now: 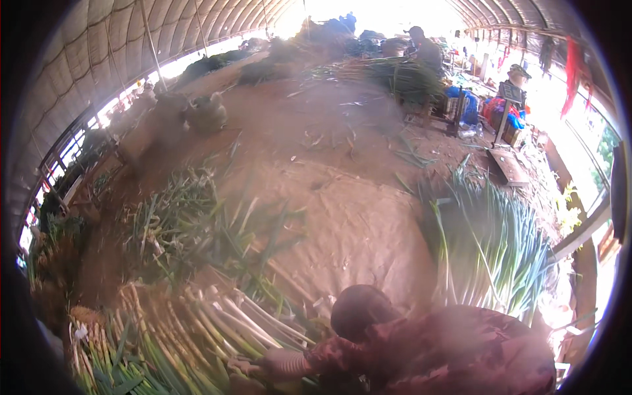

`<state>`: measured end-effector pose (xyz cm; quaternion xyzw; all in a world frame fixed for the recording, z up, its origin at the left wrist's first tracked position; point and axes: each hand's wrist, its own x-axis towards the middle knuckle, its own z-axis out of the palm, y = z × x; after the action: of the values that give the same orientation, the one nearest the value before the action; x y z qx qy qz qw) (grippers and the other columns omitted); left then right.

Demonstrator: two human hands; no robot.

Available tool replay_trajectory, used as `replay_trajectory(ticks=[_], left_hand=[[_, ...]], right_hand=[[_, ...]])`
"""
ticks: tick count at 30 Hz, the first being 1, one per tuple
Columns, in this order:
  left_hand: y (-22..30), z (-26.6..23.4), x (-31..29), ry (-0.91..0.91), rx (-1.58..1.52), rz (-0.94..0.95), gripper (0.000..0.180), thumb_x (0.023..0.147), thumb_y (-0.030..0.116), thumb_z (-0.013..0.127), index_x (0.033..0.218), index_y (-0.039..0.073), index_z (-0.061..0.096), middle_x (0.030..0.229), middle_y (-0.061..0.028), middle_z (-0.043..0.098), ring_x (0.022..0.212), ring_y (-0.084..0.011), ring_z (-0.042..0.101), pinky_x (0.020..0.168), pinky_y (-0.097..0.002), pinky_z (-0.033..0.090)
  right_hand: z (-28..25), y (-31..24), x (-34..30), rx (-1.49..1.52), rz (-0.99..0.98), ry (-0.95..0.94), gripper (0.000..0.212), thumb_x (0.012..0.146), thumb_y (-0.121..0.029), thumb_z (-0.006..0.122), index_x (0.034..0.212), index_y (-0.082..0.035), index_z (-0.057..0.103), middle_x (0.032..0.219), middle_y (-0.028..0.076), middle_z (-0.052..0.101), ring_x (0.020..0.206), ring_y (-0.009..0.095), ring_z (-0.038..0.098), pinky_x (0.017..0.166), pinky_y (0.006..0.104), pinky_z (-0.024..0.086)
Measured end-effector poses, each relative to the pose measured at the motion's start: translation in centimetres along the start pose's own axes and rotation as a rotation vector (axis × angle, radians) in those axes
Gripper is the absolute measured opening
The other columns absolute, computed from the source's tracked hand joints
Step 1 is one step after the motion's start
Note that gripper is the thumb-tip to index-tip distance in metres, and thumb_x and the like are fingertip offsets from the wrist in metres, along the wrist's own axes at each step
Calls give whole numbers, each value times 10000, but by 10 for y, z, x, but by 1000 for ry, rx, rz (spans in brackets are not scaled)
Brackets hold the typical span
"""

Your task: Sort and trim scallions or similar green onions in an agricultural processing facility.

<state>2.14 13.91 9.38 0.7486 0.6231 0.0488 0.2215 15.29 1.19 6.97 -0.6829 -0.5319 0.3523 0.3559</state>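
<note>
Dozens of scallion stalks (172,329) lie across the lower left, packed side by side with their brownish and white shanks uppermost and the green leaves running toward the bottom edge; this shared direction probably keeps the leaves from tangling and leaves the shanks within easy reach. The wearer's left and right hands do not show, so I cannot tell whether they are spread, pressed together or pinching anything. A co-worker (447,349) in a dark red patterned top bends over from the lower right, one arm with a striped cuff (288,363) stretched to the pile, and that co-worker's hand (245,366) rests at the stalks; haze blurs the fingers, so its grip is unclear. Just above, loose greens (184,217) lie in a jumble, pointing every way, as though dropped rather than arranged. A bare brown ground sheet (349,230) separates them from a leafy sheaf (487,237) on the right, whose leaves fan upward and away from the co-worker, perhaps to spare them from being crushed. Beyond that sheaf, a platform scale (507,166) stands at the side, likely to keep it off the walkway. Farther back, a seated person (429,56) is beside a long stack of greens (395,76) under the arched roof (178,23).
</note>
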Motion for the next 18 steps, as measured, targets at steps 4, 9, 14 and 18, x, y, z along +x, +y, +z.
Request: replay_trajectory(ticks=[4, 9, 14, 18], left_hand=[[-1, -10, -2, -138, -209, -24, 406, 833, 260, 673, 1172, 73, 549, 1126, -122, 521, 1066, -340, 493, 921, -474, 391], [-10, -22, 1, -302, -446, -86, 467, 863, 315, 653, 1255, 105, 509, 1248, -113, 457, 1165, -358, 426, 971, -524, 346], [-18, -23, -3, -387, -566, -132, 528, 893, 370, 633, 1338, 136, 470, 1371, -104, 393, 1264, -376, 360, 1021, -574, 302], [-29, -15, -14, -406, -597, -188, 577, 917, 415, 617, 1404, 161, 439, 1468, -97, 342, 1343, -390, 307, 1061, -614, 266]], right_hand=[[-3, -9, -9, 17, 26, 15, 343, 726, -198, 656, 1013, -9, 652, 802, 236, 651, 803, 423, 643, 715, 490, 500], [-9, -9, -16, 26, -58, 45, 354, 751, -208, 642, 1035, 3, 638, 803, 247, 646, 802, 422, 641, 721, 487, 500], [-1, -17, -30, 10, -57, 84, 322, 814, -207, 634, 1095, -59, 586, 786, 202, 628, 720, 420, 625, 651, 493, 496], [23, -5, -43, -49, 13, 46, 342, 845, -221, 615, 1146, -65, 571, 776, 198, 625, 701, 406, 628, 616, 476, 497]])
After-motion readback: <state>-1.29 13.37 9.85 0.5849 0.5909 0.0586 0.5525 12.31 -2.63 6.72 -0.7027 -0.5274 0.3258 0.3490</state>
